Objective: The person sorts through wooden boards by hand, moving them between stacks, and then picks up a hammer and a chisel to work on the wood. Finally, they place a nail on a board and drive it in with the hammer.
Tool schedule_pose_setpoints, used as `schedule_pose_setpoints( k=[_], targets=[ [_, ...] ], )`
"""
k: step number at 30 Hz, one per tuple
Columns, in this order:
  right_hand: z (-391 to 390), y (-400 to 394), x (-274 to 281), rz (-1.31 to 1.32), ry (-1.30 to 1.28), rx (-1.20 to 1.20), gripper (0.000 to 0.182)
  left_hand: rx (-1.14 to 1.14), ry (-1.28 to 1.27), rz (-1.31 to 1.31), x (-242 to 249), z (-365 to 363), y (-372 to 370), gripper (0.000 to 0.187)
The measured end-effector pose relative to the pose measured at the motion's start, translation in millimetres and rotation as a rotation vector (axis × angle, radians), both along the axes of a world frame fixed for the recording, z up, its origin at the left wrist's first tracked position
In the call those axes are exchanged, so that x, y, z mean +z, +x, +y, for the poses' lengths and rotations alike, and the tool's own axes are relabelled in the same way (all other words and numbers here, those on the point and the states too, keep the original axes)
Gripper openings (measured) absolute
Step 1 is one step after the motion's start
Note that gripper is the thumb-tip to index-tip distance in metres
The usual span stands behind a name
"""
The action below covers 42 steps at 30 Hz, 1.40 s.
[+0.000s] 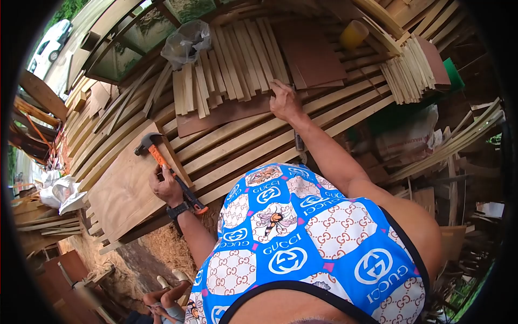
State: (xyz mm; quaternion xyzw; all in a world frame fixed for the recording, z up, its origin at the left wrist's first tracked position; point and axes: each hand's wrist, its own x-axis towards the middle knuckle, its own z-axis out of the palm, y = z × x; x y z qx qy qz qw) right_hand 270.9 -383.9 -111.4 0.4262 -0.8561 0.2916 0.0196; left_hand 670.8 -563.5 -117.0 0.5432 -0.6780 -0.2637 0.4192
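Observation:
My left hand [166, 186] is closed around the handle of a claw hammer [157, 154] with an orange and black grip. The hammer head lies over a light plywood panel [121, 189]. Farther forward, my right hand [286, 102] has its fingers bent at the near end of a wooden strip [264, 59]. That strip belongs to a row of thin wooden strips [232, 59] laid side by side on a brown board [216, 125]. Part of my right grip is hidden by the hand itself.
Long wooden slats [237, 151] run beneath the boards. A clear plastic bag [186, 43] sits at the back, a yellow cup [354, 34] at the back right. Bundled strips [407, 70] lie to the right. A dark metal tool [299, 141] is near my waist. Another person's hands [156, 308] show lower left.

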Motion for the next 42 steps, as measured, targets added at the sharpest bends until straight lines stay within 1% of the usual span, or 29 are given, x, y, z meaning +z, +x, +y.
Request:
schedule_pose_setpoints(
  k=[4, 6, 10, 12, 16, 20, 22, 23, 25, 26, 28, 29, 31, 32, 34, 35, 38, 42],
  targets=[
    [1, 6, -1, -0.017, -0.012, 0.003, 0.049, 0.006, -0.018, -0.007, -6, -2, 2, 0.022],
    [4, 9, 0, 0.032, 0.006, 0.055, 0.050, 0.006, -0.036, -0.025, -8, -2, 3, 0.022],
    [11, 5, 4, 0.012, -0.045, 0.030, 0.051, -0.004, -0.009, -0.002, -6, -1, 2, 0.023],
    [14, -5, 3, -0.017, -0.135, -0.006, 0.051, 0.005, -0.024, -0.024, -2, 0, 0, 0.023],
    [27, -19, 3, -0.040, -0.131, -0.093, 0.047, 0.003, -0.019, -0.015, -1, 0, 0, 0.024],
    [39, -25, 3, -0.015, -0.142, -0.112, 0.047, 0.005, -0.007, -0.015, 0, 1, 0, 0.025],
    [44, -22, 6, -0.099, -0.107, -0.200, 0.043, 0.004, 0.004, -0.018, 5, 2, -2, 0.025],
    [47, -21, 6, -0.099, -0.105, -0.201, 0.043, 0.006, 0.039, 0.018, 8, 4, -3, 0.025],
    [51, -19, 5, -0.128, -0.015, -0.226, 0.029, 0.007, 0.075, 0.053, 8, 4, -4, 0.025],
    [53, -17, 4, -0.129, -0.013, -0.228, 0.029, 0.004, 0.067, 0.053, 5, 3, -3, 0.025],
    [56, -12, 2, -0.149, -0.024, -0.272, 0.019, -0.003, 0.063, 0.052, -1, 0, 0, 0.025],
    [57, -10, 2, -0.149, -0.022, -0.273, 0.019, -0.004, 0.036, 0.034, -5, -2, 2, 0.025],
    [57, -7, 1, -0.268, -0.056, -0.388, 0.030, -0.005, 0.011, 0.014, -7, -3, 3, 0.025],
    [60, -11, -9, -0.271, -0.055, -0.389, 0.030, -0.006, 0.008, 0.007, -8, -3, 4, 0.025],
    [67, -24, -30, -0.238, -0.062, -0.395, 0.045, -0.007, 0.007, -0.003, -9, -4, 5, 0.025],
    [70, -32, -34, -0.242, -0.060, -0.395, 0.045, -0.002, -0.011, -0.012, -10, -4, 5, 0.025],
    [76, -45, -30, -0.499, -0.055, -0.355, 0.056, 0.003, -0.027, -0.023, -12, -5, 6, 0.026],
    [78, -44, -27, -0.558, -0.035, -0.351, 0.057, 0.012, -0.018, -0.021, -11, -5, 5, 0.026]
  ],
)
